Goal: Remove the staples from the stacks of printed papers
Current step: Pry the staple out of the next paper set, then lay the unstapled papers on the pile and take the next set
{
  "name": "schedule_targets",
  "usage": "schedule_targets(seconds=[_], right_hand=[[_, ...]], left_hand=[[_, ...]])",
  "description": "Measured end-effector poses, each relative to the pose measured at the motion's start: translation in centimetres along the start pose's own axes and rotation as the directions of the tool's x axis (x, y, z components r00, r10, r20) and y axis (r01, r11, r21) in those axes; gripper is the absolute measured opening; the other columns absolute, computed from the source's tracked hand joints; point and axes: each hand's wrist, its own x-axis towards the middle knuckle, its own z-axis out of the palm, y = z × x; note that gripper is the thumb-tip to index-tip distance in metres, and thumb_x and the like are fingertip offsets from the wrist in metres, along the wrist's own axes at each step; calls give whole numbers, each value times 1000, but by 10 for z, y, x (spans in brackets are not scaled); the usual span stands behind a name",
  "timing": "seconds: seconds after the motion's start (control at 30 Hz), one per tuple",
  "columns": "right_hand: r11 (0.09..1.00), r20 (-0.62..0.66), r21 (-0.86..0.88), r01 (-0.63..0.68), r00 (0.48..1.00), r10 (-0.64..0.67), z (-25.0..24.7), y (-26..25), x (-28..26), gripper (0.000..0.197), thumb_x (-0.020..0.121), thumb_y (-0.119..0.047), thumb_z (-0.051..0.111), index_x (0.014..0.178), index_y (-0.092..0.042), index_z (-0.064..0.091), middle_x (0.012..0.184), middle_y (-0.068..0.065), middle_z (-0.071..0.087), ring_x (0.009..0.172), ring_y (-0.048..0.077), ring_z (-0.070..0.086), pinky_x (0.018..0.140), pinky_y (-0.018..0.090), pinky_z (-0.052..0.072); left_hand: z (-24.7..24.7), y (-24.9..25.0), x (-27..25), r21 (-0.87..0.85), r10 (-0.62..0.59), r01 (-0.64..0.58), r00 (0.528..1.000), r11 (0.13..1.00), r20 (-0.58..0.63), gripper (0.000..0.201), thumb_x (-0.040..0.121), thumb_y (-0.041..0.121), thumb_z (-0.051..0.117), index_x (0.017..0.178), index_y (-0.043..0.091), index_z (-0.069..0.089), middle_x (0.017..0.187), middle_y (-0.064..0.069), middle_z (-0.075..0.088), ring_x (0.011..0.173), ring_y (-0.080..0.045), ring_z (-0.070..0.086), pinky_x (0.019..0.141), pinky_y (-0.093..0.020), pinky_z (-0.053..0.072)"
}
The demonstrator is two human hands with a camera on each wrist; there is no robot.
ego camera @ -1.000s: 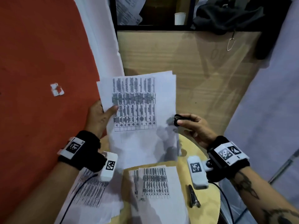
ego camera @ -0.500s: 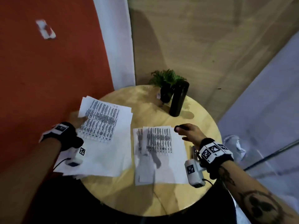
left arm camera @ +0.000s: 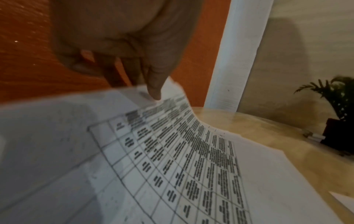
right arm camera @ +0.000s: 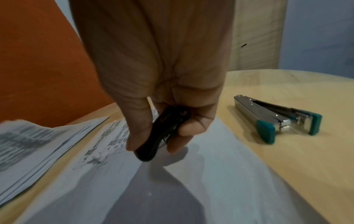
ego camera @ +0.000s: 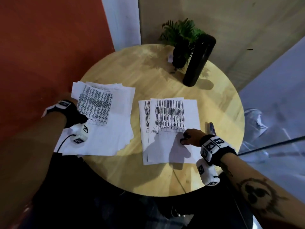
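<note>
From the right wrist I see what the head view blurs: my right hand has its grip clenched around a black staple remover, thumb on one side and fingers on the other, its tip down at the right stack of papers. That view also shows a silver stapler with teal ends lying on the counter just right of that stack; from the head only a sliver of it shows past my knuckles.

The left wrist view shows my left hand grasping the far left corner of the left stack of papers, thumb on top and fingers beneath, the corner lifted off the counter while the rest lies flat.

I count two stacks, one remover, one stapler. Farther back stand one potted plant and one tall black cylinder, side by side. The counter is round, pale wood. Beyond it are an orange wall at left, a white strip, and wood panelling.
</note>
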Motion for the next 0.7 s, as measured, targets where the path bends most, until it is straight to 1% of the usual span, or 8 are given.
schedule_targets(seconds=[0.1,0.17,0.23,0.3,0.37,0.47,0.53,0.7], right_hand=[[1000,44,-29,8,999,-6,-5,-2,3,32,88,-33,59,67,-11,52,71,3,53,64,19,50,61,24,35],[1000,68,-25,1,998,0,-8,-3,7,41,87,-32,59,53,-15,45,56,-2,47,51,12,44,51,21,34],[999,85,-36,-7,996,10,-11,-2,10,41,86,-31,60,52,-17,45,54,-4,48,49,9,45,49,19,35],[999,99,-41,-9,995,13,-15,1,11,36,85,-31,62,55,-18,47,57,-6,50,51,6,45,50,18,36],[999,124,-36,-2,992,6,-18,3,10,30,85,-31,63,63,-15,50,61,-5,52,53,7,46,52,16,38],[1000,132,-27,0,991,4,-16,4,11,21,85,-31,63,80,-11,57,69,-1,55,65,15,51,55,19,39],[1000,108,-29,-2,994,5,-13,5,13,23,84,-32,65,78,-11,56,66,-2,54,64,16,51,58,23,41],[1000,117,-5,-9,993,9,-13,7,19,25,84,-33,65,78,-9,58,63,-3,54,55,12,48,59,23,41]], left_hand=[[-9,27,15,-315,-177,132,977,940,-117,77,78,45,63,140,13,31,147,-19,35,133,-42,34,104,-51,34],[-17,65,21,-435,-198,31,918,900,-344,59,83,32,63,133,11,41,137,-21,42,129,-40,37,104,-50,32],[-19,117,13,-404,-22,-169,904,899,-426,48,83,21,65,127,10,51,131,-20,48,125,-37,41,102,-43,34],[-2,170,3,-418,181,-313,928,853,-325,43,83,18,65,123,8,56,128,-19,53,121,-34,46,99,-39,38],[21,210,-10,-436,240,-276,961,857,-135,51,84,28,67,128,7,52,131,-20,50,124,-34,44,101,-40,38],[43,238,-18,-398,53,-19,996,917,74,84,78,51,69,138,3,36,142,-22,37,133,-35,34,107,-42,33],[48,246,-21,-391,-88,135,987,911,136,98,71,57,72,141,3,31,145,-20,35,136,-33,32,108,-42,32],[51,263,-15,-524,-49,169,971,835,235,105,64,48,82,147,18,24,145,-15,40,128,-30,48,102,-41,43]])
